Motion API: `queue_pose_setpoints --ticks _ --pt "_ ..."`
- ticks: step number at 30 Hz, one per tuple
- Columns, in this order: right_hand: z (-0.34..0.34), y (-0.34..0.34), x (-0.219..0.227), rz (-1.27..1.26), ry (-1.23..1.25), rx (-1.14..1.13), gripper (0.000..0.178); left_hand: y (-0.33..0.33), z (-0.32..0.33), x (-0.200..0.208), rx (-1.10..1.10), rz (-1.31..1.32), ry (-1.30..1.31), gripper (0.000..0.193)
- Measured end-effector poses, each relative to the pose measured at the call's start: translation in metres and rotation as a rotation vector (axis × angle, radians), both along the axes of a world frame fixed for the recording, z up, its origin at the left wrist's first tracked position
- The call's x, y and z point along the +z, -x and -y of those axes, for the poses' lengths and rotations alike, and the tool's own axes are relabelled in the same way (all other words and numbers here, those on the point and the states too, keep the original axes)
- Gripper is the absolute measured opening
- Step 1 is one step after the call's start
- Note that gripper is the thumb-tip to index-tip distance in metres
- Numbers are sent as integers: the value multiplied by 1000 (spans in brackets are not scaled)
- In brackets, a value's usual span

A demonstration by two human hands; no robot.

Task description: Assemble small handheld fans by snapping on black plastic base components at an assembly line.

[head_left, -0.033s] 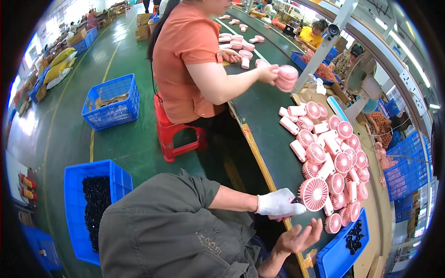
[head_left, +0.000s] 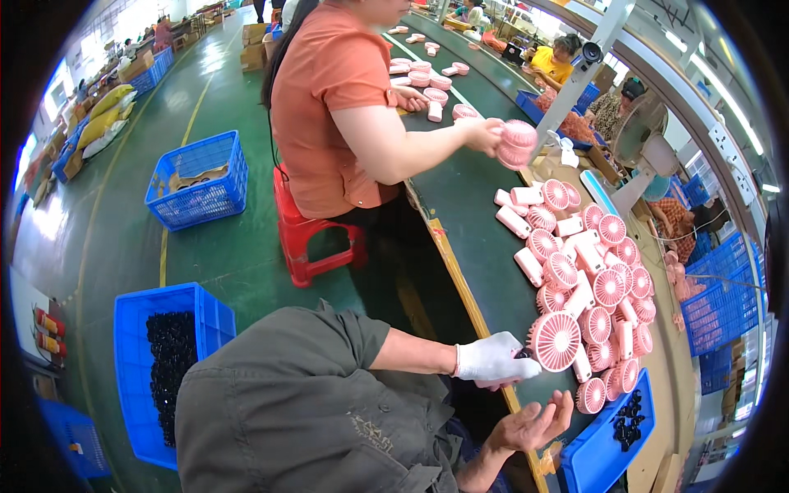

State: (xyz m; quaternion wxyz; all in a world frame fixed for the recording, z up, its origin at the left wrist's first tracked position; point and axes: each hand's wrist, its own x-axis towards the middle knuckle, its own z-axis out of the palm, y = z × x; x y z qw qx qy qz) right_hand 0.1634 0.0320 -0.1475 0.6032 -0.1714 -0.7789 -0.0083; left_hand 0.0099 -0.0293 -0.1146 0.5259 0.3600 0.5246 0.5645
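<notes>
Two blue crates point(head_left: 168, 329) point(head_left: 604, 448) hold small, seemingly black parts.

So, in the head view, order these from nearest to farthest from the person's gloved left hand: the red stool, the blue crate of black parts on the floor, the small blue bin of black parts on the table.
From the left hand, which holds a pink fan:
1. Small blue bin, just right and below, at the table edge.
2. Red stool, up and left, under the co-worker.
3. Blue crate, far left on the floor.

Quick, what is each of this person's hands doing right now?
Left hand: gloved, closed on a pink handheld fan.
Right hand: bare, open, palm up, holding nothing.
</notes>
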Motion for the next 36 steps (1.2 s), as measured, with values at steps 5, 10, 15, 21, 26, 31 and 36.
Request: queue_pose_setpoints --ticks 5,10,15,21,26,31,36 --pt "-2 -12 -19 93 477 98 29 0 -9 -16 -28 -114 -65 39" --pt "-11 8 -39 94 836 327 37 -3 -22 -34 68 -552 -263 29" --pt "-7 2 -50 -352 1394 591 52 -23 -42 -33 -207 -119 38 25" --pt "-14 -26 -43 -676 1668 661 56 -49 -61 -53 -422 406 227 64" --pt "-14 -38 -43 -793 1679 663 49 -59 -71 -69 -485 387 228 68" --pt "-10 -43 -35 -724 1442 425 42 -68 -71 -48 -525 157 254 58" --pt "-4 -54 -49 -596 1131 257 62 -79 -68 -56 -593 -31 122 70"
